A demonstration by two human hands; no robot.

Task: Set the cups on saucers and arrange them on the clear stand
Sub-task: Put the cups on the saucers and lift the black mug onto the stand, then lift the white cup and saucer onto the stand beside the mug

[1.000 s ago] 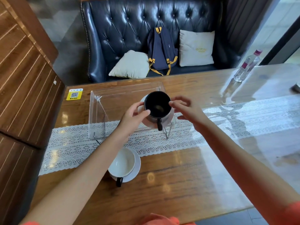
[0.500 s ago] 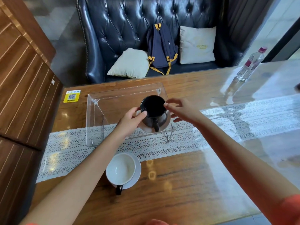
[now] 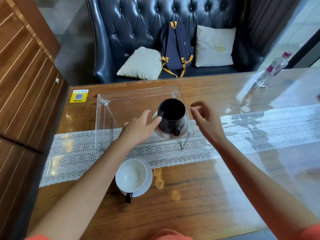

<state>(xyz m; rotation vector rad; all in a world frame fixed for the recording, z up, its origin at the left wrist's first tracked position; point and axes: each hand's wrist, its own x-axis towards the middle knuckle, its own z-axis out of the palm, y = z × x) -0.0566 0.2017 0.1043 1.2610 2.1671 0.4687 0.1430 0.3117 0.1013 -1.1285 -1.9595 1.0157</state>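
Observation:
A black cup (image 3: 170,116) stands on a pale saucer (image 3: 183,130) at the right front of the clear stand (image 3: 121,108), its handle towards me. My left hand (image 3: 140,127) is open, fingertips touching the cup's left side. My right hand (image 3: 206,118) hovers just right of the cup, fingers loosely curled and apart, holding nothing. A white cup (image 3: 131,175) with a black handle sits on a white saucer (image 3: 148,183) on the table in front of the stand, under my left forearm.
A white lace runner (image 3: 242,135) crosses the wooden table (image 3: 199,196) under the stand. A plastic water bottle (image 3: 272,71) stands at the far right. A yellow QR sticker (image 3: 78,96) is at the far left corner. A leather sofa with a backpack and cushions lies beyond.
Both hands have let go of the black cup and saucer, which now rest on the stand. My right hand has drawn away to the right; my left hand has opened.

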